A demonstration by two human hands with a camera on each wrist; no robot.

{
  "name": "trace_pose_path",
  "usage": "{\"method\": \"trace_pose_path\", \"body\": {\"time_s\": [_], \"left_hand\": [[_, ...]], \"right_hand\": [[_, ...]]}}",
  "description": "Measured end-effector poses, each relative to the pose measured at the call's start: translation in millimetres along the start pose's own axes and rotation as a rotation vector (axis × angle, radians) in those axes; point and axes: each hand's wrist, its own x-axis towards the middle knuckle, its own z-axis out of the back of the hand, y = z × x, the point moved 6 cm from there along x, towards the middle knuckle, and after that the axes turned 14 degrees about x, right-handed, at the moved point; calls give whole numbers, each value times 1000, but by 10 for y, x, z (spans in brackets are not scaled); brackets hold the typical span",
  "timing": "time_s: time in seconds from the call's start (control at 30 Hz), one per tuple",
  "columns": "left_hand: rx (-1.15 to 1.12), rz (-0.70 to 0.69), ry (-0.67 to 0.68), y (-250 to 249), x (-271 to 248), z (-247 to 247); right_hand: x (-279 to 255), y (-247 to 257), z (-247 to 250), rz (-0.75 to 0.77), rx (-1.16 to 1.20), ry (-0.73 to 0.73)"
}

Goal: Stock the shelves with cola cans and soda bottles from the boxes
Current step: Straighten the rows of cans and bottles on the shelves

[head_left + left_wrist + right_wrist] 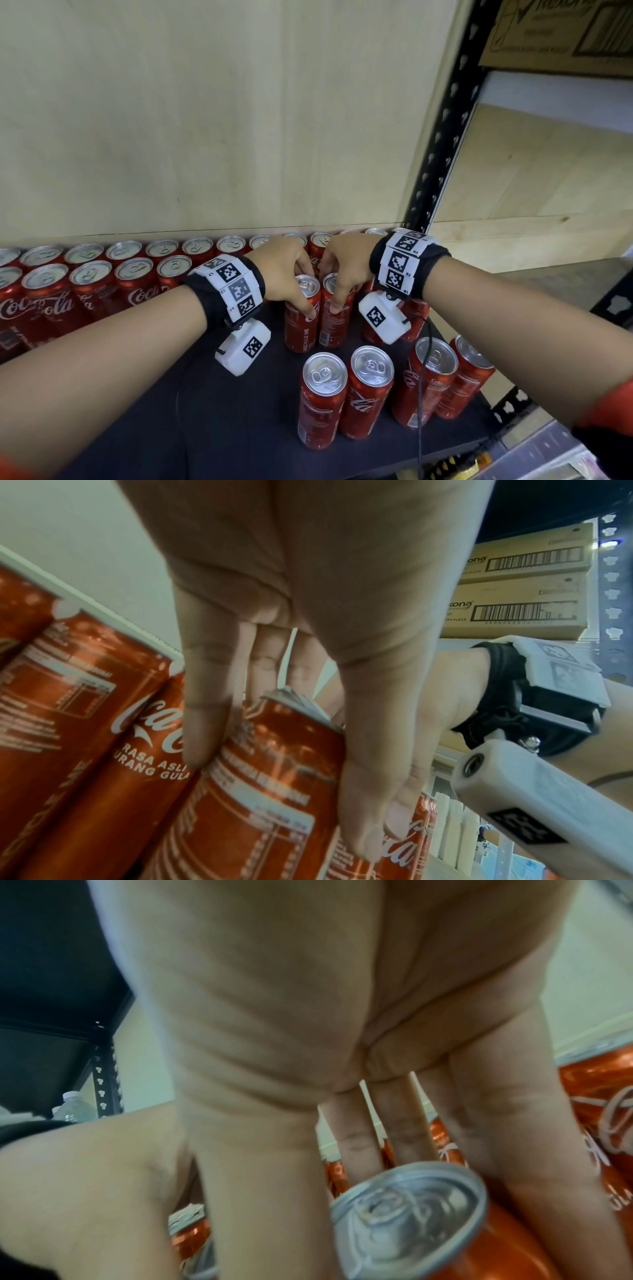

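Both hands were down on the dark shelf board (212, 421), side by side, each on its own can! The left hand (283, 270) gripped a tall slim red aluminium cola can (304, 317) from above, thumb down its near side and fingers (200, 704) curled round the far side; the can stood upright directly beneath that palm. The right hand (342, 263) clasped a second red cola can (334, 315) the same way, with its silver lid (407, 1213) right under the palm and the fingers (356, 1139) reaching down behind it. The two held cans stood touching each other between the wrists. Nearer than the hands stood four loose red cans: a pair (346, 394) just this side of the held ones and another pair (445, 380) below the right forearm. Left of the left hand, two packed rows of red cans (89, 274) ran along the pale back wall (205, 120); their full count ran out of view. Beyond the right hand rose a black perforated steel upright (442, 137).
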Motion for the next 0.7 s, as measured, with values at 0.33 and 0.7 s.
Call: {"method": "trace_pose_path", "body": {"time_s": [0.33, 0.7], "left_hand": [[-64, 35, -51, -4, -57, -10], [15, 75, -24, -83, -173, -104]], "right_hand": [[-30, -43, -12, -8, 40, 12], [-43, -133, -8, 50, 116, 59]]}}
